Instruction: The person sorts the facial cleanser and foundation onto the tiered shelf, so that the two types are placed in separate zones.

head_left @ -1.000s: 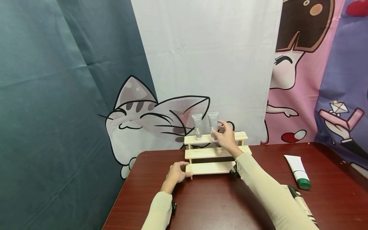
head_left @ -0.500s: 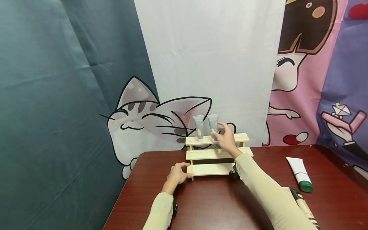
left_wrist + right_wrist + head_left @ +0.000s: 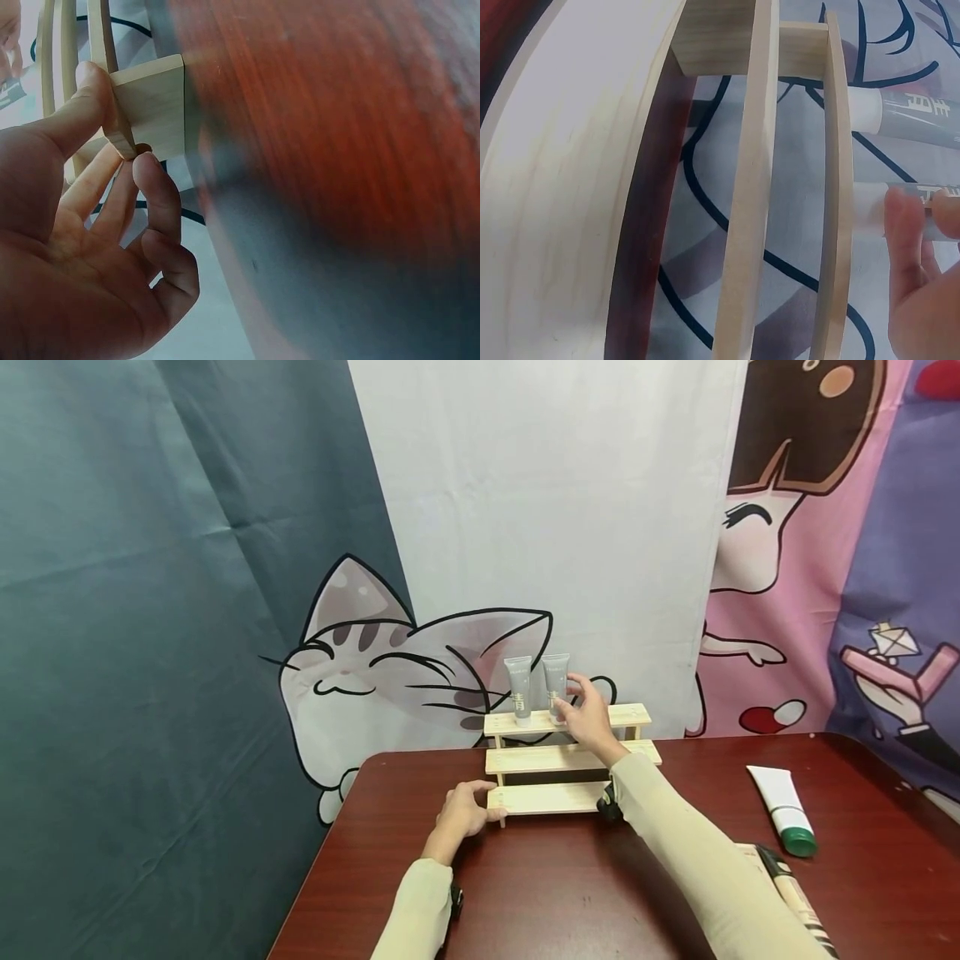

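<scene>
Two grey squeeze tubes with white caps stand cap-down on the top step of a three-tier wooden rack [image 3: 573,760]. The right tube [image 3: 556,677] is pinched low down by my right hand [image 3: 588,714], with the thumb on its near left side. Just left of it, apart, is the other tube [image 3: 518,687]; its cap also shows in the right wrist view [image 3: 866,111]. My left hand [image 3: 461,812] grips the left end of the lowest step [image 3: 551,798]. In the left wrist view, the thumb lies against one face of the board [image 3: 101,37] and fingertips touch its other side.
On the reddish-brown table [image 3: 525,893], a white tube with a green cap [image 3: 783,814] lies at the right. A striped beige item with a dark part [image 3: 791,893] lies nearer, partly behind my right sleeve. A printed cloth backdrop [image 3: 562,527] hangs behind the rack.
The right tube has shifted slightly left along the top step, closer to the other tube, with my right hand on it. My left hand keeps its hold on the rack. The head view shifts a little.
</scene>
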`<state>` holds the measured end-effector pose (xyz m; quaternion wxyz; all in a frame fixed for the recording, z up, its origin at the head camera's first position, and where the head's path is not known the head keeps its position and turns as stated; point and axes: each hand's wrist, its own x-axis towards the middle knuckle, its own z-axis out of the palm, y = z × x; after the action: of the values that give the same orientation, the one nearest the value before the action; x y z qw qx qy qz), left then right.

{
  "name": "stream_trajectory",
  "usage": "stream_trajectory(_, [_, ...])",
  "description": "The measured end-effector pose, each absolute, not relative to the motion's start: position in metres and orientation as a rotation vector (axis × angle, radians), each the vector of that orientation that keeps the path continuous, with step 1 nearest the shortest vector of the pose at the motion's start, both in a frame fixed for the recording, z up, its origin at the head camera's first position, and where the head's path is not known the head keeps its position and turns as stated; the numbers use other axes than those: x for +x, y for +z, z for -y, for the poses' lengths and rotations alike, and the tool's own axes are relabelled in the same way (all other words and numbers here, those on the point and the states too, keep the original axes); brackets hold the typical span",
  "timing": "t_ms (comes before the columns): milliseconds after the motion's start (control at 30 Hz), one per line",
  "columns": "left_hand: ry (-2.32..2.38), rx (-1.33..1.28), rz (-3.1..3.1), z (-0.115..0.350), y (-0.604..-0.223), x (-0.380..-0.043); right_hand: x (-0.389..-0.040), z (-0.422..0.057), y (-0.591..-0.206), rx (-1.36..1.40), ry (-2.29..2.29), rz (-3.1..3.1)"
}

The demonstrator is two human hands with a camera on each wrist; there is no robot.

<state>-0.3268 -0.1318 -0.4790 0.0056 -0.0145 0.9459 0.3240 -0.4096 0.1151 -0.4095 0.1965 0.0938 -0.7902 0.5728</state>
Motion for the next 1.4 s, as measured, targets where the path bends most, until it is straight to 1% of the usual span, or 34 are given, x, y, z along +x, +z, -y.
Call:
stream_trajectory(900, [1.011,-0.041,-2.962,0.131,-0.481,-0.33,-0.407,-0.114,-0.411,0.259,1.608,2.251])
stream_trajectory(1400, [1.019,-0.053,-2.959,0.132,-0.481,-0.33,-0.402,-0.127,-0.406,0.223,1.612,2.286])
